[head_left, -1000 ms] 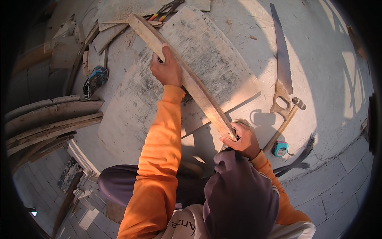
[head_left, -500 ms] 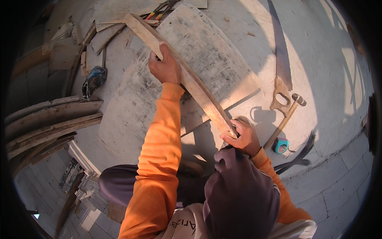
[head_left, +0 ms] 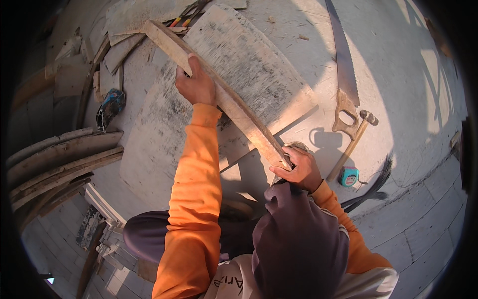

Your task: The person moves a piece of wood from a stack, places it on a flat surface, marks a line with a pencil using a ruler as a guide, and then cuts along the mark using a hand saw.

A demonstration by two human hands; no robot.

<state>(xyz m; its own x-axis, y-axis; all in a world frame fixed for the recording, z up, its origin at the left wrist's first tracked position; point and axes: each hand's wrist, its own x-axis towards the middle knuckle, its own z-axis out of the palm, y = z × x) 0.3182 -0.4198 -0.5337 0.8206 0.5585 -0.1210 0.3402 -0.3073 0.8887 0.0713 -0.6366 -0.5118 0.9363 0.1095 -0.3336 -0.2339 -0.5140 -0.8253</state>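
Note:
A long squared length of timber (head_left: pixel 236 108) slants from the far left down to the near right, over a stained plywood board (head_left: pixel 259 60). My left hand (head_left: pixel 196 85) is closed around its upper half, with the thumb over its top side. At its near end, my right hand (head_left: pixel 302 168) grips the timber by the corner, close to my raised knee (head_left: pixel 294 224). The fingers under the wood are partly hidden. To the right lie a handsaw (head_left: pixel 347 74) with a wooden handle, a hammer (head_left: pixel 353 147) and a teal tape measure (head_left: pixel 348 176).
Stacked curved planks (head_left: pixel 64 149) lie at the left, with wood offcuts (head_left: pixel 122 52) beyond them. A dark blue crumpled object (head_left: pixel 110 107) sits between. Pliers-like tools with red and yellow handles (head_left: pixel 186 17) are at the far edge. Dark strips (head_left: pixel 373 189) lie at the right.
The view has shifted slightly, so the saw, hammer and board all appear a little further left. Both hands keep their places on the timber.

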